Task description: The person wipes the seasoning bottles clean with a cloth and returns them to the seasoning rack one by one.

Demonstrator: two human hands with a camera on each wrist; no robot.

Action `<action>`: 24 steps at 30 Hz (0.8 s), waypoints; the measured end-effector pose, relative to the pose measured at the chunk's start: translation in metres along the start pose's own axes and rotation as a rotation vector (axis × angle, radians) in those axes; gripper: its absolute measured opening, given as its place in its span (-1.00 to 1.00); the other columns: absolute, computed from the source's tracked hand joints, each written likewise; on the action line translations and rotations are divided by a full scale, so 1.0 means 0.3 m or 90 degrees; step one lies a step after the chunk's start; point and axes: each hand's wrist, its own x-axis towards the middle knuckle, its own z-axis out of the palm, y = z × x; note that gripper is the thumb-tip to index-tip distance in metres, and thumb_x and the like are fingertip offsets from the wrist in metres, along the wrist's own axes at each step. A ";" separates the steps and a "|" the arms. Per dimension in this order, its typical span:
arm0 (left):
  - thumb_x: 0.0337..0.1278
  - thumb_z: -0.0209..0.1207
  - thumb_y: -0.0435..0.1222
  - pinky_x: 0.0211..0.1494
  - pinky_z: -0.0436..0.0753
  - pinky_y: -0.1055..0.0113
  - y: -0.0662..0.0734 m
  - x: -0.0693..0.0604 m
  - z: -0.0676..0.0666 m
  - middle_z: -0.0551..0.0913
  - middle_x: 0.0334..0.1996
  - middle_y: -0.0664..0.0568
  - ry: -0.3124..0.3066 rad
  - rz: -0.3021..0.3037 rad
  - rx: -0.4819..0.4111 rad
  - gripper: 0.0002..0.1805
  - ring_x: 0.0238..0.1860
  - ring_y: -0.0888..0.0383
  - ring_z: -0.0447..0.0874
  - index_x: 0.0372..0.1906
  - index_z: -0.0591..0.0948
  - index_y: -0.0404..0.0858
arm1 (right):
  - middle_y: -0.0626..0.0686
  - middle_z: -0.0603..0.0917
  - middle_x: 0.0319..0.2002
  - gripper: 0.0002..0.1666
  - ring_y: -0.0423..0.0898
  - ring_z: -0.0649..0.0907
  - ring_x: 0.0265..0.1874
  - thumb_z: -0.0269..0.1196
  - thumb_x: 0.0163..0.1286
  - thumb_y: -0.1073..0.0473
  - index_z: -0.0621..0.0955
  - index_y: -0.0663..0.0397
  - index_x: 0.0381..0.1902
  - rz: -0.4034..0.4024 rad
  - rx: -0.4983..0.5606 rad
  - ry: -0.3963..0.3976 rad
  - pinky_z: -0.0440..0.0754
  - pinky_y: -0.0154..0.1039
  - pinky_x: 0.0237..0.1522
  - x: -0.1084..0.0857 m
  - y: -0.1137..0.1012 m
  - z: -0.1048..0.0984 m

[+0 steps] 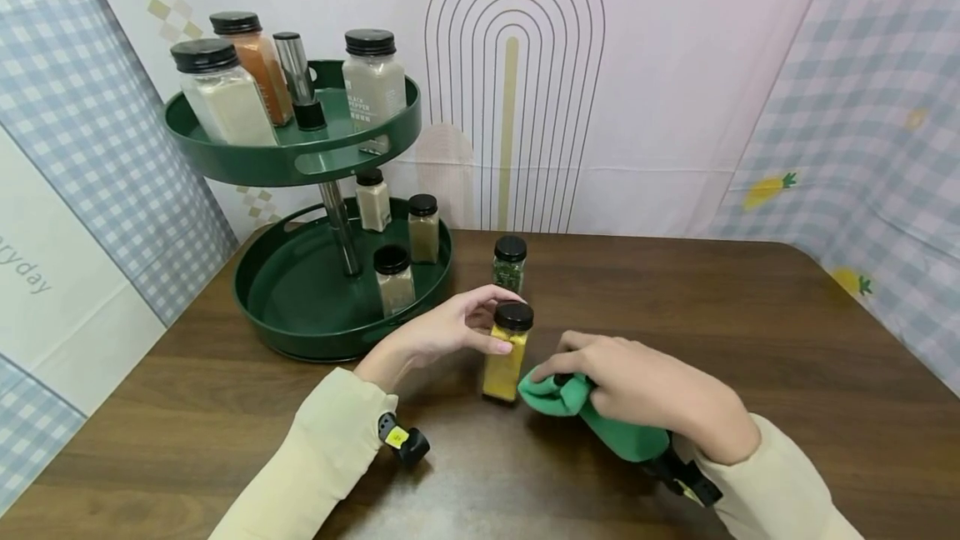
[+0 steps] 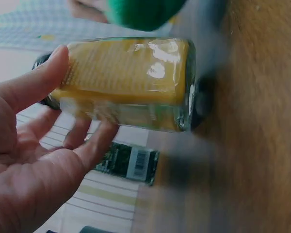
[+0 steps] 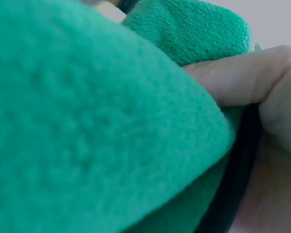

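Note:
My left hand (image 1: 438,330) grips a glass spice jar of yellow powder (image 1: 501,372) near its black lid, thumb on one side and fingers on the other. In the left wrist view the yellow jar (image 2: 131,73) is upright relative to the wooden table, its base just about at the surface; contact is hard to tell. Right of it, my right hand (image 1: 637,377) holds a bunched green cloth (image 1: 626,437) close to the jar's lower side. Folds of cloth (image 3: 87,121) fill the right wrist view, with a dark strip beside the fingers that I cannot identify.
A jar of green flakes (image 1: 509,273) stands just behind the yellow one. On the left is a two-tier green rack (image 1: 300,332), with several black-lidded jars, including a pepper jar (image 1: 375,94), on its trays. A patterned cloth backdrop (image 1: 660,90) hangs behind the table (image 1: 712,298).

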 end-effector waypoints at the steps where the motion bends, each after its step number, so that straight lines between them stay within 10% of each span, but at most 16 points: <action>1: 0.06 0.25 -0.38 0.22 0.40 0.03 0.001 -0.001 -0.002 0.44 0.07 -0.07 -0.009 0.014 0.013 -0.41 0.10 0.02 0.47 0.24 0.37 -0.09 | -0.25 0.46 -0.30 -0.22 -0.29 0.41 -0.46 -0.03 0.10 0.59 0.59 -0.39 0.01 0.003 -0.004 0.016 0.34 -0.39 -0.40 -0.004 0.004 -0.007; 14: 0.20 0.09 -0.40 0.27 0.36 0.06 -0.027 -0.002 -0.006 0.31 0.30 -0.03 -0.103 0.090 -0.063 -0.42 0.27 0.06 0.32 0.33 0.28 -0.13 | -0.16 0.53 -0.17 -0.32 -0.28 0.50 -0.36 0.08 0.08 0.55 0.62 -0.31 -0.01 -0.036 -0.106 0.259 0.48 -0.35 -0.33 0.022 0.009 0.007; 24: 0.20 0.09 -0.46 0.17 0.47 0.15 -0.026 0.003 0.012 0.37 0.23 -0.14 -0.045 0.092 -0.061 -0.46 0.19 0.00 0.44 0.27 0.29 -0.20 | -0.14 0.55 -0.14 -0.38 -0.23 0.58 -0.22 0.11 0.06 0.52 0.59 -0.19 0.00 -0.048 -0.127 0.313 0.57 -0.26 -0.23 0.042 0.003 0.029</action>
